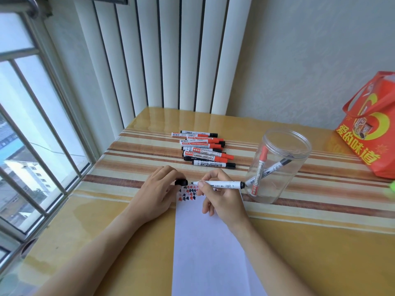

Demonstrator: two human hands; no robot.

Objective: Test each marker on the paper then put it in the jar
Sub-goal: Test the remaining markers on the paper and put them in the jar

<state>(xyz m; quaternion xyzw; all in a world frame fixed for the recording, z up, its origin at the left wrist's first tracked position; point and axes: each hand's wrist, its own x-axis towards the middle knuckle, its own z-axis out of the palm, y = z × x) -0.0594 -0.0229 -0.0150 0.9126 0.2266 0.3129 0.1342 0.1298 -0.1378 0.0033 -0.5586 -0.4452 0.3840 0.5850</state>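
the right hand (pixel 222 201) pinches a slim white marker (pixel 222 184) with curled fingers, its black tip over the far end of the smooth white paper (pixel 209 242), where small red and black test marks (pixel 190 193) cluster. the left hand (pixel 158 195) rests at the paper's left edge, its fingers curled round a stubby black cap (pixel 181 182). right of the paper stands a clear plastic cylindrical jar (pixel 280 165), open-topped, holding a red-capped marker and a black one leaning inside. beyond the paper lies a loose pile of markers (pixel 203 148), red and black caps mixed, on the glossy striped table (pixel 299 242). far right of the paper stands a shiny orange bag (pixel 372 129).
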